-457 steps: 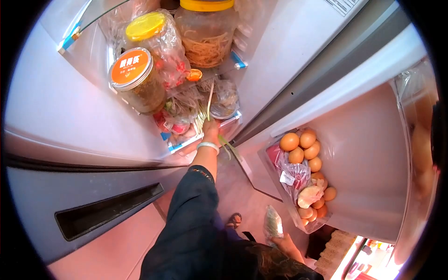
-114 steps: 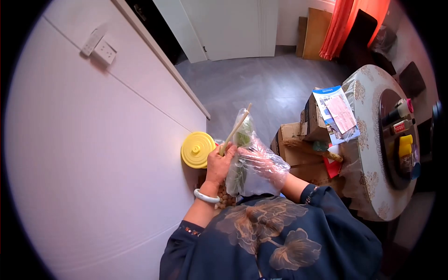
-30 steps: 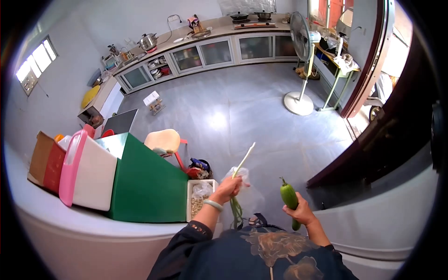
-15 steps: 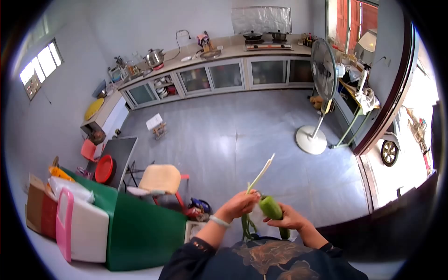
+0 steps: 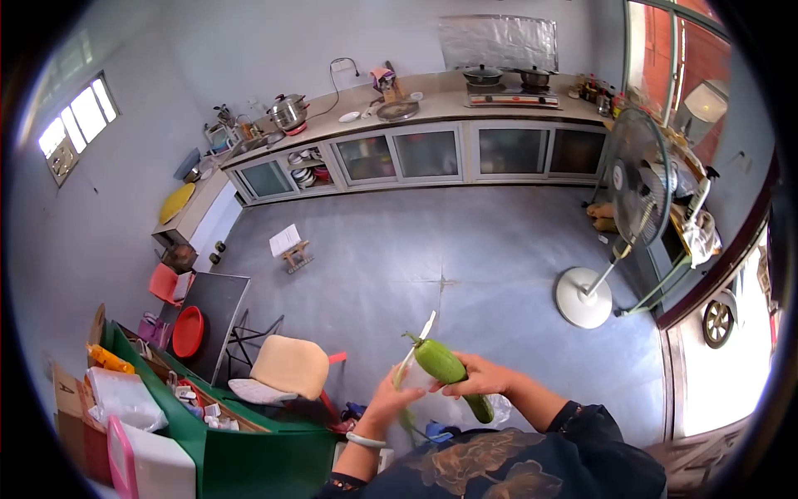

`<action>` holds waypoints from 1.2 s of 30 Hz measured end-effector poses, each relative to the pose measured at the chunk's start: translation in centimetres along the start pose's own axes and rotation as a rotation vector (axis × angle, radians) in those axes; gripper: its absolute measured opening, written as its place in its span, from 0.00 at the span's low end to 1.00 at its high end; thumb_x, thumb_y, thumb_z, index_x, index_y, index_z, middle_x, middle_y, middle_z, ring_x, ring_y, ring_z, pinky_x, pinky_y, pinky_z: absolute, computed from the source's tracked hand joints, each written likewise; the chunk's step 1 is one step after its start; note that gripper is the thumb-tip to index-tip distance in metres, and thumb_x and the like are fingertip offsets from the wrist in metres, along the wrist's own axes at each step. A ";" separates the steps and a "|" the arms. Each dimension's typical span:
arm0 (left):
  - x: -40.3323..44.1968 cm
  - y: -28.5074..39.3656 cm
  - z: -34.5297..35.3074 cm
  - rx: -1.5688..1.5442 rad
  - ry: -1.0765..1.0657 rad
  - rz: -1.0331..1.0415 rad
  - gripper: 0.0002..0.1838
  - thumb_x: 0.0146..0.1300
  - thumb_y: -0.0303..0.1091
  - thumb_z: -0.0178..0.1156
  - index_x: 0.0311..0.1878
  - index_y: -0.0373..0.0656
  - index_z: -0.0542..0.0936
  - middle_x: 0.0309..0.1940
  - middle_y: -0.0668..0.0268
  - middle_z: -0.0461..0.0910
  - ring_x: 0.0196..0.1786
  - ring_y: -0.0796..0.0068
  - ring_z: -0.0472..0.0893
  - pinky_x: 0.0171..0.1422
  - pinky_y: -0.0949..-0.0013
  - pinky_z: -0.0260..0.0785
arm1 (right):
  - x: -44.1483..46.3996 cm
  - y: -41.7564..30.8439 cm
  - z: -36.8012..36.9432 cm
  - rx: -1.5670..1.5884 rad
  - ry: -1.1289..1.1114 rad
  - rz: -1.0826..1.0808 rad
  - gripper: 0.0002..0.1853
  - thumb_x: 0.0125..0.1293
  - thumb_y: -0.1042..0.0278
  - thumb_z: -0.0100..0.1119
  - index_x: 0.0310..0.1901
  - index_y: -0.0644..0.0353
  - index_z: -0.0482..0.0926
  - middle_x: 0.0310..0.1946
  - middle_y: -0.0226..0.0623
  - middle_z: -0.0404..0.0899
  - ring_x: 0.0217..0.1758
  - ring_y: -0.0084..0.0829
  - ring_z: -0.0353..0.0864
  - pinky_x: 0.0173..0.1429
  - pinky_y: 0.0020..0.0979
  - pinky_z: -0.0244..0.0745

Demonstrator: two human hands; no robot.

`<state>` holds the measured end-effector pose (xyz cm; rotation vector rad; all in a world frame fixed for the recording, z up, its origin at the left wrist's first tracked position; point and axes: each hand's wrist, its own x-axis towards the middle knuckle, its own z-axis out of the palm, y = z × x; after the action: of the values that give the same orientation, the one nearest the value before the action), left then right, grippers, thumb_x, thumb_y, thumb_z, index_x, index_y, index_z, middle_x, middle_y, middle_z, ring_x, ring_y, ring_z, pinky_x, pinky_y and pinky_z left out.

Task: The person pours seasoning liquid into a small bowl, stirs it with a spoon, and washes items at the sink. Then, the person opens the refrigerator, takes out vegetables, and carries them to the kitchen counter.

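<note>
Low in the head view, my left hand (image 5: 392, 397), with a pale bangle at the wrist, is closed round a green onion (image 5: 405, 367). The stalk's white end points up and its green leaves hang below the fingers. To the right, my right hand (image 5: 482, 376) grips a green gourd (image 5: 440, 361) with a stem at its upper end. A darker green vegetable (image 5: 480, 407) shows beneath that hand. The two hands are close together. Clear plastic (image 5: 499, 409) hangs partly hidden below them.
A beige chair (image 5: 291, 366) stands left of my hands, beside a dark table with a red basin (image 5: 189, 332). A green cabinet (image 5: 266, 466) is at the lower left. A standing fan (image 5: 584, 297) is on the right. A kitchen counter (image 5: 449, 109) runs along the back.
The view has moved further into the kitchen. My right hand has brought the gourd leftward and up, close beside my left hand, and the gourd now tilts to the left.
</note>
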<state>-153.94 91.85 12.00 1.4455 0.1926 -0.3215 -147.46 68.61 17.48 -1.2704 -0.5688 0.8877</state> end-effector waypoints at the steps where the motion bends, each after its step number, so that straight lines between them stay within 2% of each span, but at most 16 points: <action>1: 2.1 -0.7 -0.4 -0.102 0.043 0.135 0.30 0.51 0.26 0.67 0.59 0.40 0.69 0.39 0.73 0.73 0.28 0.88 0.67 0.29 0.81 0.57 | 1.6 -0.6 -1.0 0.010 -0.016 -0.008 0.31 0.58 0.69 0.64 0.63 0.58 0.64 0.43 0.34 0.80 0.40 0.22 0.76 0.43 0.27 0.74; 4: 6.3 2.7 -3.5 -0.021 -0.075 -0.049 0.29 0.51 0.31 0.68 0.58 0.37 0.71 0.46 0.66 0.73 0.48 0.78 0.72 0.50 0.73 0.67 | 5.9 -3.0 -4.4 0.049 0.013 -0.015 0.30 0.58 0.70 0.64 0.62 0.58 0.64 0.44 0.34 0.80 0.43 0.23 0.77 0.43 0.27 0.74; 7: 12.5 5.4 -5.3 -0.002 -0.075 -0.029 0.21 0.54 0.32 0.67 0.52 0.38 0.76 0.34 0.72 0.75 0.36 0.83 0.73 0.38 0.76 0.66 | 11.4 -4.3 -9.2 0.070 0.071 -0.080 0.30 0.58 0.72 0.64 0.61 0.59 0.65 0.45 0.36 0.80 0.46 0.24 0.77 0.44 0.27 0.74; 8: 14.7 6.6 -6.0 0.003 -0.091 -0.040 0.19 0.54 0.32 0.66 0.49 0.38 0.77 0.32 0.73 0.74 0.33 0.84 0.72 0.35 0.77 0.64 | 12.8 -4.4 -10.7 0.081 0.093 -0.106 0.29 0.57 0.72 0.64 0.61 0.59 0.65 0.46 0.36 0.79 0.48 0.25 0.77 0.44 0.28 0.74; 9: 17.0 8.1 -6.7 0.011 -0.107 -0.059 0.16 0.55 0.32 0.66 0.46 0.38 0.78 0.29 0.75 0.74 0.30 0.85 0.70 0.32 0.78 0.62 | 14.2 -5.2 -12.1 0.084 0.156 -0.083 0.25 0.54 0.76 0.63 0.56 0.62 0.70 0.47 0.40 0.79 0.51 0.31 0.78 0.45 0.28 0.74; 11: 21.7 10.9 -7.8 0.005 -0.077 -0.023 0.09 0.57 0.33 0.64 0.37 0.38 0.80 0.20 0.79 0.70 0.22 0.89 0.65 0.25 0.80 0.54 | 16.5 -7.3 -14.8 0.056 0.241 -0.101 0.26 0.54 0.77 0.62 0.57 0.62 0.69 0.48 0.40 0.78 0.52 0.33 0.78 0.44 0.28 0.74; 14: 28.1 14.3 -10.2 0.033 -0.076 -0.061 0.09 0.57 0.33 0.64 0.37 0.39 0.80 0.21 0.78 0.70 0.22 0.88 0.66 0.25 0.80 0.55 | 18.5 -9.2 -18.4 0.080 0.448 -0.109 0.30 0.56 0.77 0.63 0.61 0.59 0.65 0.51 0.38 0.75 0.52 0.32 0.80 0.41 0.28 0.76; 18: 37.4 16.4 -15.1 -0.049 0.092 -0.097 0.07 0.57 0.32 0.63 0.36 0.42 0.78 0.21 0.76 0.72 0.21 0.86 0.68 0.23 0.80 0.58 | 18.7 -7.6 -27.2 0.085 0.726 -0.141 0.29 0.56 0.77 0.63 0.60 0.62 0.64 0.49 0.40 0.76 0.44 0.34 0.83 0.35 0.27 0.77; 20: 41.6 17.1 -18.5 -0.107 0.228 -0.094 0.06 0.56 0.31 0.63 0.35 0.43 0.76 0.21 0.74 0.72 0.20 0.85 0.69 0.23 0.80 0.60 | 19.0 -8.2 -30.9 0.101 0.907 -0.091 0.27 0.54 0.74 0.65 0.55 0.65 0.66 0.42 0.41 0.78 0.37 0.33 0.84 0.32 0.27 0.77; 22: 45.6 17.0 -23.0 -0.168 0.329 -0.089 0.07 0.55 0.30 0.63 0.35 0.43 0.76 0.21 0.74 0.72 0.20 0.84 0.69 0.23 0.79 0.61 | 20.2 -7.7 -35.2 -0.017 1.080 0.060 0.25 0.53 0.71 0.66 0.51 0.66 0.66 0.35 0.39 0.77 0.31 0.31 0.83 0.30 0.27 0.77; 24: 48.9 16.4 -27.9 -0.176 0.490 -0.071 0.07 0.55 0.30 0.63 0.34 0.44 0.75 0.21 0.73 0.71 0.20 0.82 0.71 0.23 0.78 0.61 | 22.6 -7.9 -38.6 -0.033 1.150 0.116 0.21 0.53 0.71 0.65 0.46 0.65 0.67 0.28 0.36 0.75 0.25 0.28 0.79 0.27 0.28 0.76; 29: 51.9 17.1 -40.5 -0.059 0.845 -0.046 0.09 0.56 0.29 0.61 0.38 0.41 0.72 0.23 0.70 0.72 0.18 0.78 0.74 0.21 0.77 0.62 | 34.8 -9.9 -47.4 0.025 1.126 0.228 0.17 0.52 0.71 0.64 0.41 0.64 0.69 0.24 0.35 0.73 0.23 0.27 0.76 0.26 0.30 0.75; 32: 51.8 18.5 -44.1 0.036 1.076 -0.052 0.14 0.57 0.26 0.59 0.45 0.38 0.68 0.26 0.67 0.72 0.19 0.75 0.75 0.22 0.75 0.67 | 44.4 -11.9 -52.6 0.013 0.915 0.217 0.18 0.52 0.69 0.65 0.41 0.64 0.69 0.25 0.34 0.73 0.23 0.25 0.75 0.28 0.30 0.74; 34: 51.6 17.9 -45.8 -0.017 1.216 0.040 0.12 0.58 0.26 0.58 0.43 0.37 0.67 0.27 0.66 0.73 0.20 0.76 0.76 0.19 0.76 0.62 | 50.8 -14.4 -54.7 -0.028 0.855 0.225 0.19 0.52 0.69 0.66 0.42 0.64 0.69 0.26 0.34 0.73 0.24 0.25 0.75 0.28 0.29 0.74; 36: 51.3 15.2 -49.6 0.068 1.281 -0.035 0.13 0.55 0.23 0.55 0.43 0.38 0.66 0.30 0.62 0.72 0.22 0.72 0.76 0.20 0.73 0.67 | 56.6 -16.0 -56.7 -0.054 0.809 0.207 0.19 0.52 0.70 0.66 0.43 0.64 0.69 0.26 0.33 0.73 0.23 0.25 0.75 0.28 0.29 0.74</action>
<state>-97.47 137.26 3.87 1.5295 1.2383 0.6277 -66.96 82.25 13.90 -1.6154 0.1840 0.4524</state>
